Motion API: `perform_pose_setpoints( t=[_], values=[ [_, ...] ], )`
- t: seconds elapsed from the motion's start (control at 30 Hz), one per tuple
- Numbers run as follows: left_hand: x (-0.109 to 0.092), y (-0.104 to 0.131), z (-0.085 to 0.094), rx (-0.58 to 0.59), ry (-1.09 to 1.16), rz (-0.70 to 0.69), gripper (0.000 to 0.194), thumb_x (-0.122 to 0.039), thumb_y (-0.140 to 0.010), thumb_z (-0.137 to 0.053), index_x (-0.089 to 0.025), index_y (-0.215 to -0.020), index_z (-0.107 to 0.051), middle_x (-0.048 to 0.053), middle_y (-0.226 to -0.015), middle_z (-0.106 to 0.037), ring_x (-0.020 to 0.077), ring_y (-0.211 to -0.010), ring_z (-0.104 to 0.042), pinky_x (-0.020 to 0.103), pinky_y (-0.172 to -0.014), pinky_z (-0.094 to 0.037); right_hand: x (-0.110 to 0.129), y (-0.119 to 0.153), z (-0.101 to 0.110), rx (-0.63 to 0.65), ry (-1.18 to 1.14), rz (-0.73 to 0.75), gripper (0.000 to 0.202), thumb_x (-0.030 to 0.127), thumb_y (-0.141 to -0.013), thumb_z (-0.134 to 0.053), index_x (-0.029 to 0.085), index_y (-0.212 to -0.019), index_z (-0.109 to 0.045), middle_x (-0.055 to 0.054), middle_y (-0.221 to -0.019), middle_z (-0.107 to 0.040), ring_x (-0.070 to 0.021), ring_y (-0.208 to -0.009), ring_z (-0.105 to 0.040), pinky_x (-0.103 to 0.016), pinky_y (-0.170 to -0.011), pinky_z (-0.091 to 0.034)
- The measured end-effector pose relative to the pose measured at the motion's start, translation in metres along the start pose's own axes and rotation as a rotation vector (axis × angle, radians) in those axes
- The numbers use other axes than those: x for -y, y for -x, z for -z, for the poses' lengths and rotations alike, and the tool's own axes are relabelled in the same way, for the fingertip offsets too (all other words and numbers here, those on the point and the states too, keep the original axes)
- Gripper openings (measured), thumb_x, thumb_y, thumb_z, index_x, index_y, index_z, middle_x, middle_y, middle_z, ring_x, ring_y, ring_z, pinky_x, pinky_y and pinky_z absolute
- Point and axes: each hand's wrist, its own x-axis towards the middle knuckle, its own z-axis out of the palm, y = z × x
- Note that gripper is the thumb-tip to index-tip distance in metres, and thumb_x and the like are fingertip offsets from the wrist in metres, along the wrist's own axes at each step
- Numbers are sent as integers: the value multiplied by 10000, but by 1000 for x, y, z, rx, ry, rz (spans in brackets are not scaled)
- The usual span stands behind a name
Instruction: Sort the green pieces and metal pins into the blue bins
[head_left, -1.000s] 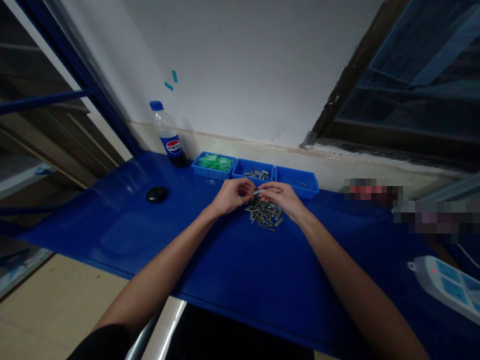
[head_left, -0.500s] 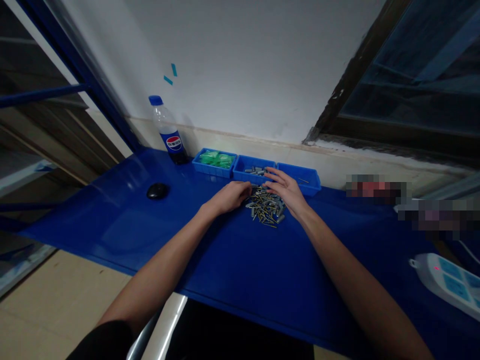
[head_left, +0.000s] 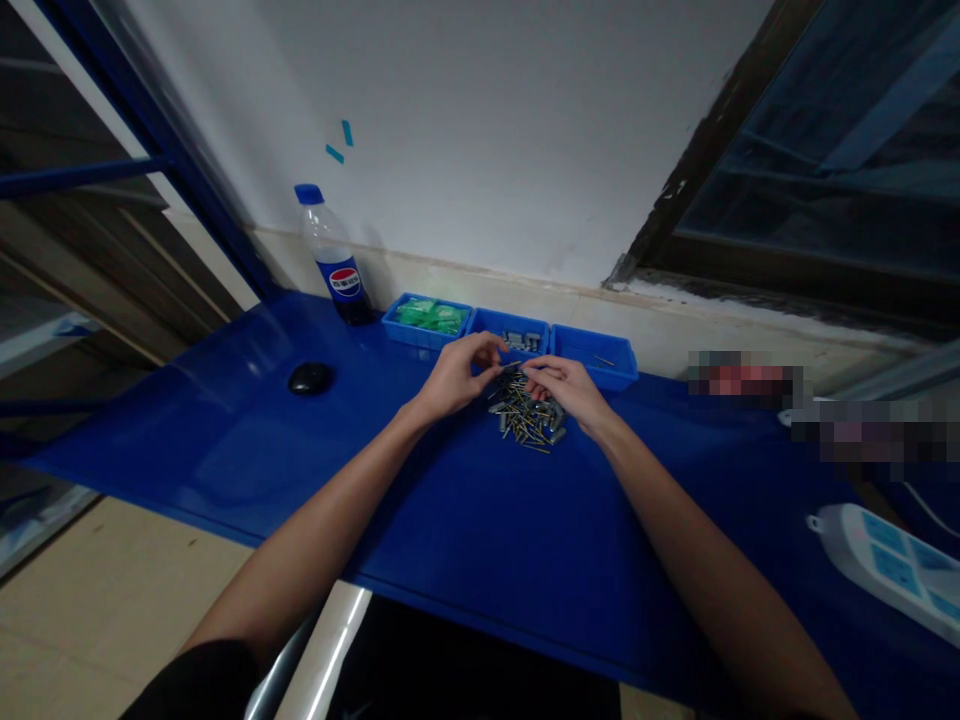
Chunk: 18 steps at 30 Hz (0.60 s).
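A heap of brass-coloured screws [head_left: 526, 428] mixed with grey wall plugs [head_left: 557, 436] lies on the blue table. Just over the heap's far side, my left hand [head_left: 459, 376] is curled, with a thin screw [head_left: 511, 364] at its thumb tip. My right hand [head_left: 568, 390] faces it from the other side, fingertips pinched together near the screw's other end; what they hold is too small to make out. Behind the hands, a blue bin [head_left: 480, 318] contains grey plugs. The right-hand bin [head_left: 628, 362] has a couple of screws in it.
A third blue bin [head_left: 391, 326] with green packets stands at the left, beside a cola bottle [head_left: 343, 280]. A black computer mouse [head_left: 310, 378] lies on the table [head_left: 450, 530]. At the right is a white power strip [head_left: 855, 545]. The wall [head_left: 480, 130] rises behind the bins.
My right hand has come down from the bins' front edge, its spread fingers now pinched over the heap. My left hand has lifted and turned, and a screw now shows between the hands.
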Motion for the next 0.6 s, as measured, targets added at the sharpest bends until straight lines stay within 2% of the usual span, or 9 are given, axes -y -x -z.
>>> perform_pose_setpoints(
  t=[0.1,0.3,0.6],
  values=[
    [0,-1,-2,-47,59,24,247,-167,-849,-650,-149,-1095,-656,47,-904,-679,144,-803,-645,294,-790,-562,2,2,-1,33,-26,-1,288,420,-757,-808,203,-940,-755,-45,-731,-752,-162,-614,-657,-317,-606,-503],
    [3,0,-8,-77,113,22,247,-186,-836,-687,-142,-1079,-673,54,-902,-699,135,-769,-665,290,-770,-581,11,7,-1,55,-44,14,290,337,-733,-835,204,-983,-774,-81,-842,-793,-199,-740,-718,-354,-703,-551],
    [1,1,-7,-88,32,-43,292,-147,-812,-712,-156,-1101,-672,30,-874,-699,127,-739,-667,273,-731,-585,4,3,0,59,-136,2,261,320,-710,-861,209,-940,-806,-87,-886,-800,-201,-783,-726,-361,-772,-564]
  ],
)
